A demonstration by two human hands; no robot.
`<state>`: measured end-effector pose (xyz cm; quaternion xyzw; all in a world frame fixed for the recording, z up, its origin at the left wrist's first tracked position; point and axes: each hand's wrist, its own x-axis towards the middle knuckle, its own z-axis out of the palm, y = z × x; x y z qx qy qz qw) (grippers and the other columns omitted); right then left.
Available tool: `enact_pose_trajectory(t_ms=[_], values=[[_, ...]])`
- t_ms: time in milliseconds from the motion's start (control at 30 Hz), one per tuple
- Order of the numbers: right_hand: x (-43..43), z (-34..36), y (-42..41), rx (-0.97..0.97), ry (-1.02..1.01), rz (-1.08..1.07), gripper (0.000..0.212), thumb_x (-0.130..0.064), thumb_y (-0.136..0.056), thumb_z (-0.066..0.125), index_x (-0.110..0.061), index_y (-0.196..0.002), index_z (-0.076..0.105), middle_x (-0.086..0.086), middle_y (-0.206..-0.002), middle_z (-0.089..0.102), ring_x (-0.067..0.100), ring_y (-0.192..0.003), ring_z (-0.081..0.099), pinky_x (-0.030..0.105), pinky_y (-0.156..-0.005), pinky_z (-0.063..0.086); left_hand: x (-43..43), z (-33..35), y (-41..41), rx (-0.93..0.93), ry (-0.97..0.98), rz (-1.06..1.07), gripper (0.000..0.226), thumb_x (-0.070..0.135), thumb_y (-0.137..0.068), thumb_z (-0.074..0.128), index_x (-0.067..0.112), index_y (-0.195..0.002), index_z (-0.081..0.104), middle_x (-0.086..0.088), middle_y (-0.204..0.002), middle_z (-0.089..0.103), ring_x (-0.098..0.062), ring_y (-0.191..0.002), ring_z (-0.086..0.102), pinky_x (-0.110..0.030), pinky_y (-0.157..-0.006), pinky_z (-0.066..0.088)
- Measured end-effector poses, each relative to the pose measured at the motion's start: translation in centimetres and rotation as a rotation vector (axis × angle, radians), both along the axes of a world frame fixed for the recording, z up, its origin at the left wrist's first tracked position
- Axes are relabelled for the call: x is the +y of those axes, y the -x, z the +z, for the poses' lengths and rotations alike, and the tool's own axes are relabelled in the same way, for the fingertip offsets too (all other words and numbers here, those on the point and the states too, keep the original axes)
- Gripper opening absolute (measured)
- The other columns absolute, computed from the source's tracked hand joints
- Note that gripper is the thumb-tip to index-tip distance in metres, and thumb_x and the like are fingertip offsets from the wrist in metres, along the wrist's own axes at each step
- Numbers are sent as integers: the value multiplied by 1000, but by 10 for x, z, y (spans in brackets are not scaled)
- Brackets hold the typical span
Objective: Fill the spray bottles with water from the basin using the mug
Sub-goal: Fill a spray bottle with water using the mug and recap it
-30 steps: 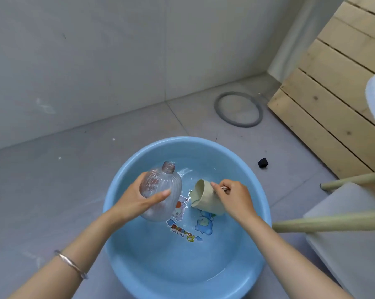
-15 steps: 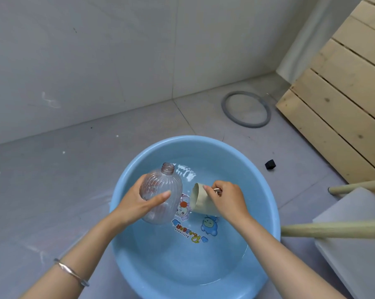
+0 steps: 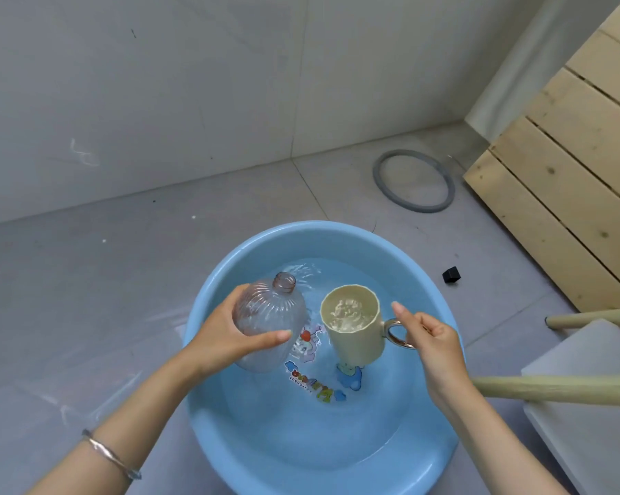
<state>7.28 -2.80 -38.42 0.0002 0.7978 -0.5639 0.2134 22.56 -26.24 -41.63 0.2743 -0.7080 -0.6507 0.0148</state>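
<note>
A round blue basin (image 3: 208, 312) with water and a cartoon print on its bottom sits on the grey floor. My left hand (image 3: 226, 334) grips a clear ribbed bottle (image 3: 271, 316) without a cap, held tilted over the basin, neck pointing up and away. My right hand (image 3: 431, 337) holds the metal handle of a cream mug (image 3: 354, 337). The mug stands upright above the water, to the right of the bottle, with water inside it.
A grey rubber ring (image 3: 413, 180) lies on the floor behind the basin. A small black cube (image 3: 451, 274) sits to the right. Wooden slats (image 3: 565, 166) rise at the right. Wooden stool legs (image 3: 551, 387) and a white seat (image 3: 594, 398) are close by my right arm.
The mug was lying on its side, dipped in the basin water. Now my right hand has lifted it upright with water in it. The bottle stays in my left hand.
</note>
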Motion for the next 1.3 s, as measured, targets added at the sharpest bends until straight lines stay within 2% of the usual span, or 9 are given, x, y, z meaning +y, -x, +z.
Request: enact_pose_trajectory(t_ms=[133, 200, 300, 400, 567, 733, 900, 1067, 1300], values=[[5, 20, -1, 48, 43, -56, 78, -56, -57, 80, 9, -64, 38, 11, -70, 23, 23, -70, 21, 31, -60, 21, 5, 0, 0, -28, 50, -55, 88, 57, -40, 86, 37, -118, 53, 26, -110, 64, 8, -102, 61, -4, -79, 44], [6, 28, -1, 71, 70, -68, 77, -60, -52, 73, 8, -64, 39, 12, -70, 25, 25, -72, 22, 30, -62, 23, 7, 1, 0, -40, 79, -88, 88, 58, -39, 87, 37, -117, 51, 29, -109, 62, 10, -102, 59, -5, -80, 43], [5, 42, -2, 83, 102, -41, 56, -52, -58, 76, -11, -53, 38, 11, -69, 23, 25, -71, 21, 30, -61, 23, 10, 0, -1, -48, 125, -124, 93, 61, -37, 89, 36, -118, 51, 25, -115, 62, 9, -107, 58, -12, -88, 42], [2, 53, -4, 108, 104, 10, 54, -37, -65, 81, -21, -44, 33, 7, -62, 23, 18, -62, 23, 23, -53, 25, 12, -2, -1, -46, 157, -144, 100, 66, -36, 89, 38, -123, 49, 23, -123, 59, 6, -114, 55, -19, -97, 42], [-2, 61, -6, 169, 97, 31, 53, -19, -79, 73, -18, -44, 33, -11, -43, 23, 6, -44, 21, 11, -42, 25, 15, -3, -1, -31, 161, -159, 97, 61, -40, 89, 45, -126, 48, 30, -124, 58, 9, -117, 53, -16, -99, 40], [-5, 66, -7, 196, 74, 67, 48, -12, -80, 71, -7, -51, 33, -11, -39, 23, 2, -34, 32, 7, -43, 29, 18, -3, 0, -25, 181, -197, 91, 60, -41, 88, 46, -121, 48, 34, -118, 58, 13, -113, 53, -6, -92, 38], [-7, 73, -7, 223, 39, 113, 38, -10, -81, 71, 2, -58, 43, -11, -39, 23, 1, -33, 39, 7, -43, 30, 18, -5, 0, -14, 245, -205, 89, 48, -48, 95, 47, -123, 46, 34, -123, 53, 17, -115, 48, 0, -92, 34], [-9, 77, -7, 244, 22, 147, 39, -11, -81, 71, 4, -57, 44, -12, -33, 36, 0, -36, 45, 6, -48, 35, 18, -7, 0, -26, 266, -209, 94, 51, -48, 94, 42, -128, 45, 34, -124, 52, 16, -116, 48, 0, -92, 34], [-9, 78, -6, 288, 13, 166, 45, -13, -79, 73, -1, -52, 39, -10, -34, 41, 5, -46, 52, 13, -56, 40, 19, -7, 1, -40, 280, -215, 91, 57, -46, 92, 46, -123, 46, 34, -119, 55, 14, -112, 51, -4, -92, 37]])
